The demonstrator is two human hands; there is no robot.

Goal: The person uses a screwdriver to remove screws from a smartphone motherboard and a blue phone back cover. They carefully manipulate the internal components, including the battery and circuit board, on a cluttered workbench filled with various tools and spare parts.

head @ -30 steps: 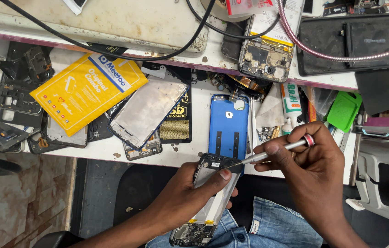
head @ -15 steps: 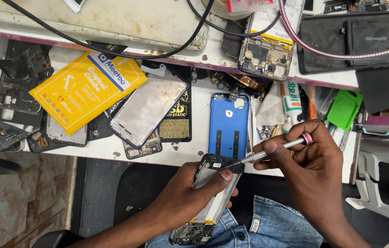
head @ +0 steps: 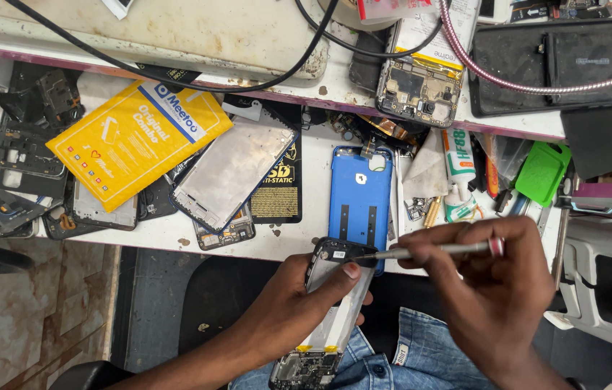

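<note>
My left hand (head: 299,307) grips an opened phone frame (head: 331,314) with a white battery showing, held over my lap just below the table edge. My right hand (head: 483,278) holds a thin silver screwdriver (head: 429,251) with a red end, its tip touching the top corner of the phone frame. A blue phone back cover (head: 360,198) lies on the white table (head: 299,242) just above the tip.
A yellow padded envelope (head: 136,137), a silver screen plate (head: 232,167), black frames (head: 28,144) and a glue tube (head: 458,177) crowd the table. A circuit board (head: 421,87), a black tray (head: 559,61) and cables sit on the raised shelf. A green piece (head: 541,172) lies at right.
The screwdriver has tilted flatter, its red end now lower. Both hands and the phone frame stay in about the same place.
</note>
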